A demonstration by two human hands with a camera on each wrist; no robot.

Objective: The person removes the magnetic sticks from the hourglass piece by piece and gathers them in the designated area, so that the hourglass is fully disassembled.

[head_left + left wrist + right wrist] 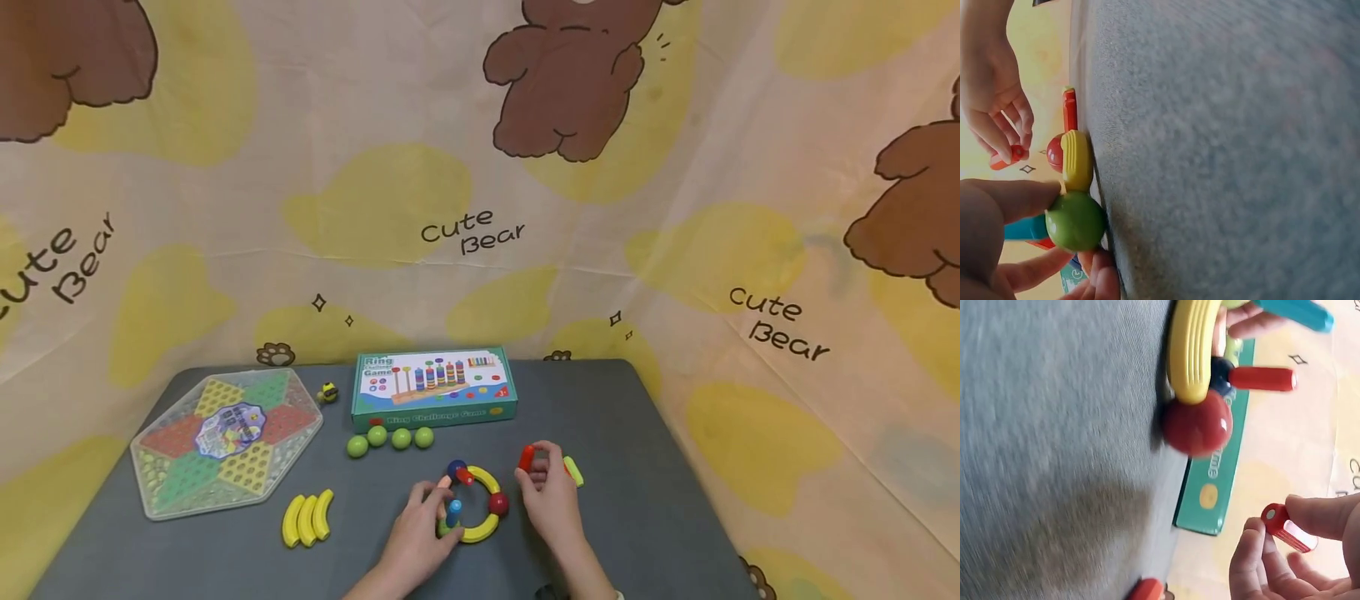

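On the table lies a ring of curved yellow pieces (481,530) joined by balls: a red ball (498,503), a dark blue ball (457,471) and a green ball (1075,220). A blue stick (454,511) stands up from the green ball, and a red stick (1262,379) juts from the dark blue one. My left hand (420,527) pinches the green ball, thumb on top and fingers below. To the right of the ring, my right hand (551,497) holds a short red stick (1291,529) between thumb and fingertips, raised above the table.
Beyond the ring sit several green balls (401,438) and a Ring Challenge Game box (442,417). At left are three yellow curved pieces (306,520) and a Chinese checkers board (288,471). A yellow-green stick (573,472) lies past my right hand. A small yellow-and-black toy (327,392) stands near the board.
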